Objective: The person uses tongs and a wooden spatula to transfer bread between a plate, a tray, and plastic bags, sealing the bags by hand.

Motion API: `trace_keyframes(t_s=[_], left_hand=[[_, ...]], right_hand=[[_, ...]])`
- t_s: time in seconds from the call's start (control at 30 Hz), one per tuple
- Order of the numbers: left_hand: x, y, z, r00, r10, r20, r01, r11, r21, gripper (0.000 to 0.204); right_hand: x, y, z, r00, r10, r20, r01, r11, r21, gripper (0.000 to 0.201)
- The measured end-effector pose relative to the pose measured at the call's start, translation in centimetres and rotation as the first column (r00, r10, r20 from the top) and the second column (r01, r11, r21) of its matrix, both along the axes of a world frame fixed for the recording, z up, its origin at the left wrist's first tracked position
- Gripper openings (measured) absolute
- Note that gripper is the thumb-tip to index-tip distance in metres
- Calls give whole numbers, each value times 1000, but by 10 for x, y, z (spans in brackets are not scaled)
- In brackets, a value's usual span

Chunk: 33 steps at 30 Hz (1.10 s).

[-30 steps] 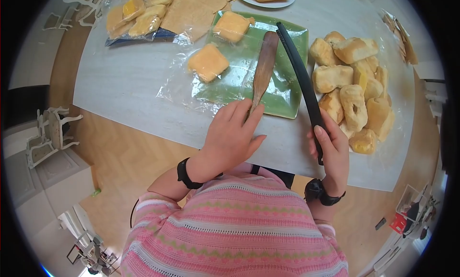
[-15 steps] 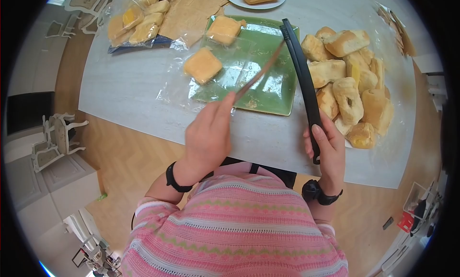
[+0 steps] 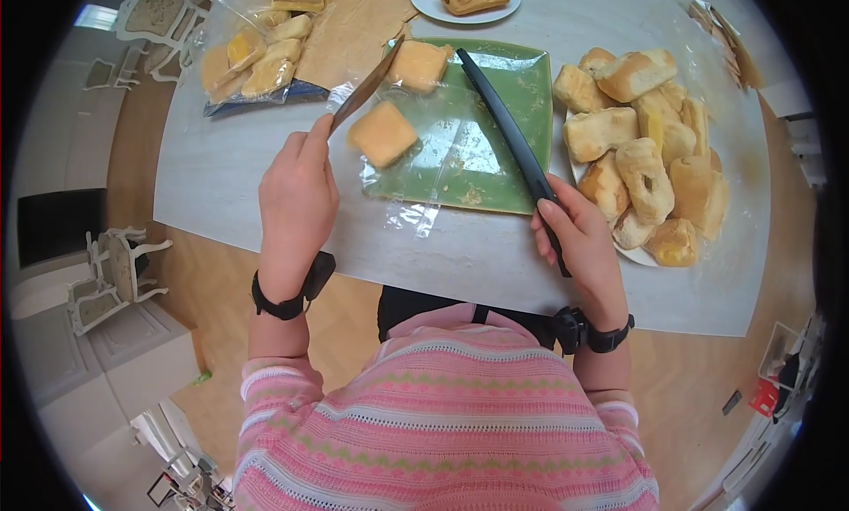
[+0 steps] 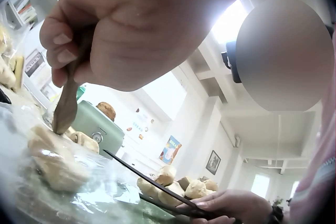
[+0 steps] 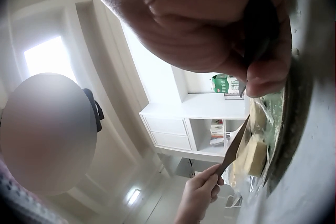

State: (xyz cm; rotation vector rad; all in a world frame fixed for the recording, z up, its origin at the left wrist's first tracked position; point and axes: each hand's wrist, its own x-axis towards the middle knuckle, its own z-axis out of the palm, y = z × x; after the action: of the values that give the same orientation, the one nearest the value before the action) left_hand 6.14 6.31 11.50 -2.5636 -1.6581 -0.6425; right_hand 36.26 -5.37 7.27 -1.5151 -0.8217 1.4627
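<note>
Head view, left hand: the left hand (image 3: 299,192) grasps the wooden spatula (image 3: 367,91), left of the green plate (image 3: 495,188), blade slanting up toward the plate's far left corner.
Head view, right hand: the right hand (image 3: 584,241) grips the black tongs (image 3: 508,135) near the plate's near right corner; their tips reach over the plate.
Head view, buns: the far square bun (image 3: 417,66) lies at the plate's far left; the near square bun (image 3: 382,135) is at its left side, among clear plastic (image 3: 416,170).
Head view, bread pile: the bread pile (image 3: 637,139) sits just right of the plate.
Left wrist view, spatula: fingers curl round its handle; the blade points down at a bun in plastic.
Left wrist view, toaster: a pale green toaster (image 4: 97,129) stands beyond the plate.
Right wrist view, grip: fingers wrap the dark tongs above the plate's edge.
</note>
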Motion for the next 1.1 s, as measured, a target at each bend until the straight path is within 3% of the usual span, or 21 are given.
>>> trace_keyframes(t_s=[0.1,0.33,0.73,1.1], left_hand=[[8,-3,0,998,-39,-44,39,999,-3,40],[15,-10,-8,999,-43,23,44,998,-35,39],[27,-19,-22,992,-116,51,117,993,-3,50],[36,-20,-21,980,-145,139,150,988,-29,45]], right_hand=[[-3,1,1,997,34,67,-34,999,3,44],[-1,0,13,990,79,116,-72,996,-61,43],[-1,3,20,993,82,-90,-89,994,-69,42],[5,0,5,999,15,35,-14,999,-50,44]])
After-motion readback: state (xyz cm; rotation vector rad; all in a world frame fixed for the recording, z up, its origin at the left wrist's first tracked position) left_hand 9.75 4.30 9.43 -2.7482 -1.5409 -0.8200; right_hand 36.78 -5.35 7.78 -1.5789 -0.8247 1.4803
